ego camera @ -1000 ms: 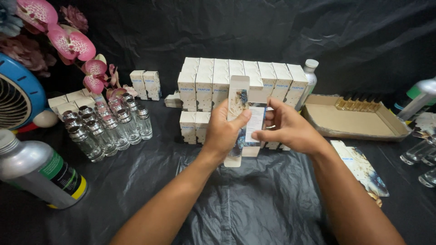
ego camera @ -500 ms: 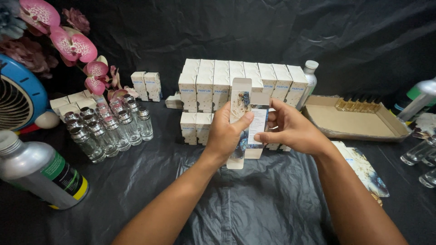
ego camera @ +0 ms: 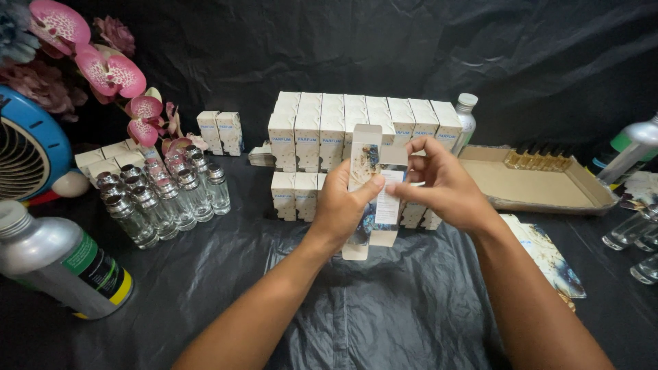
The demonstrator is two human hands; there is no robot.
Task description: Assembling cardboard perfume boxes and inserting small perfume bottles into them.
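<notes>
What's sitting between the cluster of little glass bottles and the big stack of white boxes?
In the head view, between the glass bottles and the stacked white boxes, only bare black sheeting shows.

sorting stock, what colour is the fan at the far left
Blue fan with a pale grille, seen in the head view.

Glass vials (ego camera: pixel 161 199), silver bottle (ego camera: pixel 58 264), cardboard tray (ego camera: pixel 541 183), orchids (ego camera: pixel 110 72).

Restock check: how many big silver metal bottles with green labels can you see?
2. One silver bottle lies at the near left on the black sheet; the other leans at the far right edge, partly cut off. More may sit out of frame.
</notes>
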